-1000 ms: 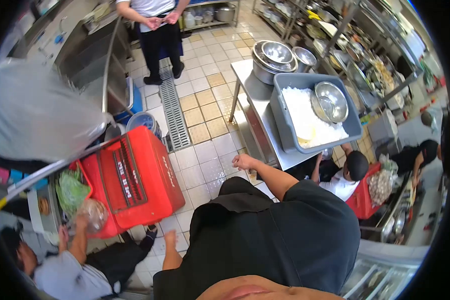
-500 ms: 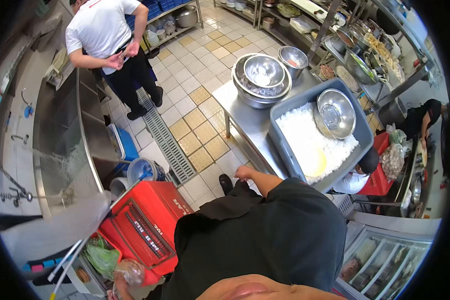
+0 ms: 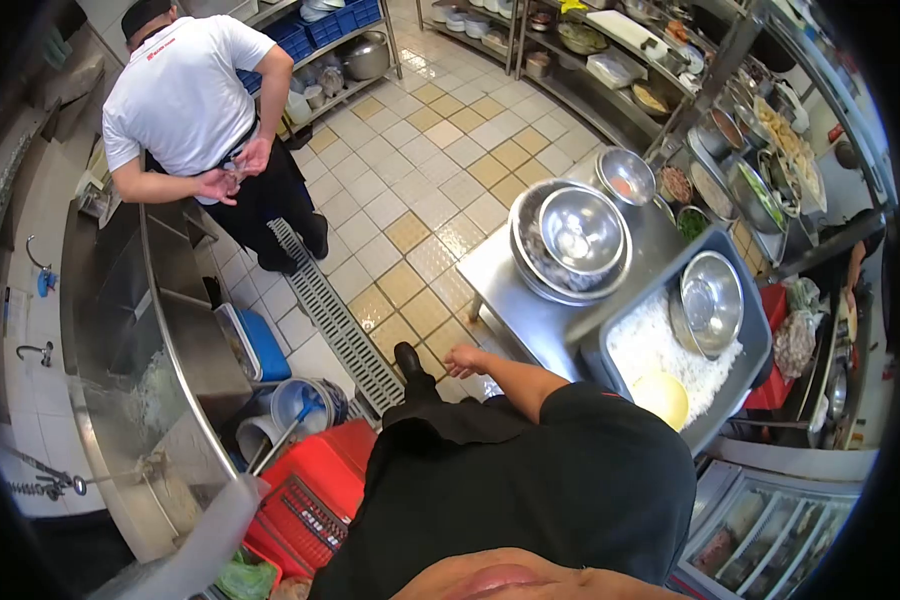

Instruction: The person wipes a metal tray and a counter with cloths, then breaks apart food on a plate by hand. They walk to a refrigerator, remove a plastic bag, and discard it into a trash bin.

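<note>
My right hand (image 3: 463, 360) hangs out in front of my black shirt, above the tiled floor and just short of the near corner of the steel table (image 3: 530, 315). Its fingers are loosely bent and nothing shows in it. On that table stand a grey tub (image 3: 755, 345) of white rice with a steel bowl (image 3: 710, 300) and a yellow bowl (image 3: 662, 398) in it, and stacked steel mixing bowls (image 3: 570, 240). My left hand is hidden behind my body.
A person in a white shirt (image 3: 180, 95) stands at the steel sink counter (image 3: 170, 330) on the left. A floor drain grate (image 3: 335, 320), a blue bucket (image 3: 305, 400) and a red crate (image 3: 305, 495) lie near my feet. Shelves with pans line the right side.
The view has swung away from the red crate toward the table. My right hand has stayed forward and low. My left hand has dropped out of sight, and the crouching people have left the frame.
</note>
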Demonstrator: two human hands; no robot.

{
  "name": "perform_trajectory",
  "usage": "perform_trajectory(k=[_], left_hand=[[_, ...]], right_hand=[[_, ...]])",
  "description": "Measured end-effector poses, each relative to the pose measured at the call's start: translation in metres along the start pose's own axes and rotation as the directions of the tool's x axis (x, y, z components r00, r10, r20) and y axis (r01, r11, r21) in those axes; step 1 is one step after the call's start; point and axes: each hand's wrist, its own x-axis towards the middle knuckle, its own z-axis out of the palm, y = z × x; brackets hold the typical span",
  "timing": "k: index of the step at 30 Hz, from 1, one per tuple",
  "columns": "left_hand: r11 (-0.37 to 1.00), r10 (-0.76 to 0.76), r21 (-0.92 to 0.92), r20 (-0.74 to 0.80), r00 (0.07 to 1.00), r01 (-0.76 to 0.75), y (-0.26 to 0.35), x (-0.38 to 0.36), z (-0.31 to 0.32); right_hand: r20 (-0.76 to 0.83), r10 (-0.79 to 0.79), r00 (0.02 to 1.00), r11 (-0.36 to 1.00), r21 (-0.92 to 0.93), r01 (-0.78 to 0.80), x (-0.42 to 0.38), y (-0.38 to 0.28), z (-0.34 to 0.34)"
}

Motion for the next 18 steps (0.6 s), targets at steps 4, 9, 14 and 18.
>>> perform_trajectory(k=[4, 9, 14, 18], left_hand=[[0.964, 0.105, 0.236, 0.093, 0.990, -0.124, 0.038, 0.075, -0.028], [0.503, 0.446, 0.703, 0.286, 0.848, -0.502, 0.150, 0.196, -0.072], [0.959, 0.221, 0.155, 0.108, 0.969, -0.236, 0.332, 0.268, -0.098], [0.941, 0.339, -0.053, 0.078, 0.938, -0.335, 0.445, 0.296, -0.092]], right_hand=[[-0.088, 0.002, 0.996, 0.998, -0.068, -0.008, 0.013, -0.025, -0.025], [-0.199, -0.025, 0.980, 1.000, -0.017, 0.022, 0.017, -0.114, -0.054], [-0.291, 0.039, 0.956, 0.967, 0.251, 0.037, 0.048, -0.159, -0.071], [-0.291, 0.004, 0.957, 0.942, 0.322, 0.094, 0.071, -0.197, -0.072]])
